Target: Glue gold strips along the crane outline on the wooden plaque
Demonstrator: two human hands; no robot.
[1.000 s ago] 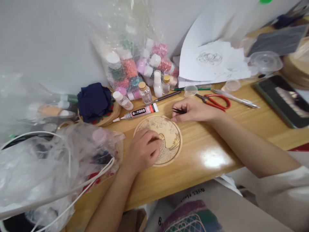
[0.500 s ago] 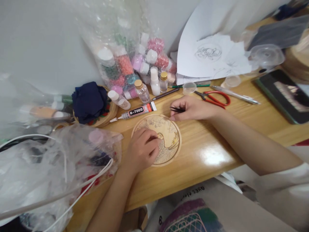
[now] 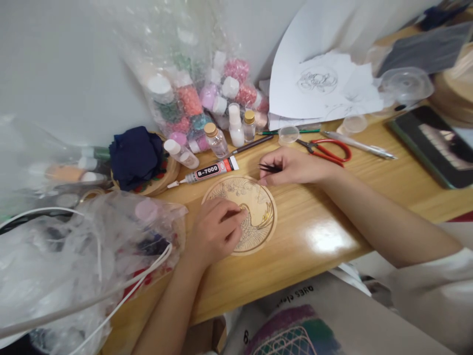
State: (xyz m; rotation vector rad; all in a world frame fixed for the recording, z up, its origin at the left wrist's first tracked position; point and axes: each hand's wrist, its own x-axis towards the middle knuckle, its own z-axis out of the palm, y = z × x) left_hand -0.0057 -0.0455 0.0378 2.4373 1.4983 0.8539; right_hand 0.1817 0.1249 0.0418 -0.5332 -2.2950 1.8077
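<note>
A round wooden disc (image 3: 254,199) lies flat on the table, carrying a line drawing of a bird and waves. Thin gold wire (image 3: 266,217) follows some of its lines at the right. My left hand (image 3: 218,229) rests over the disc's left side, thumb and fingertips pinched near the middle; what is between them is too small to make out. Beyond the disc's upper right edge, my right hand (image 3: 290,165) is closed around dark tweezers (image 3: 269,168), whose tips point left. Its thumb and forefinger meet just above the rim.
Behind the disc lie a B-7000 glue tube (image 3: 209,171), small bottles (image 3: 216,140) and a dark pen (image 3: 254,144). Red-handled pliers (image 3: 332,148), a silver pen (image 3: 360,144) and a phone (image 3: 432,148) are at right. Plastic bags (image 3: 121,246) and white cables crowd the left.
Both hands hold almost the same pose over the disc. The whole view has shifted very slightly; nothing has been picked up or let go.
</note>
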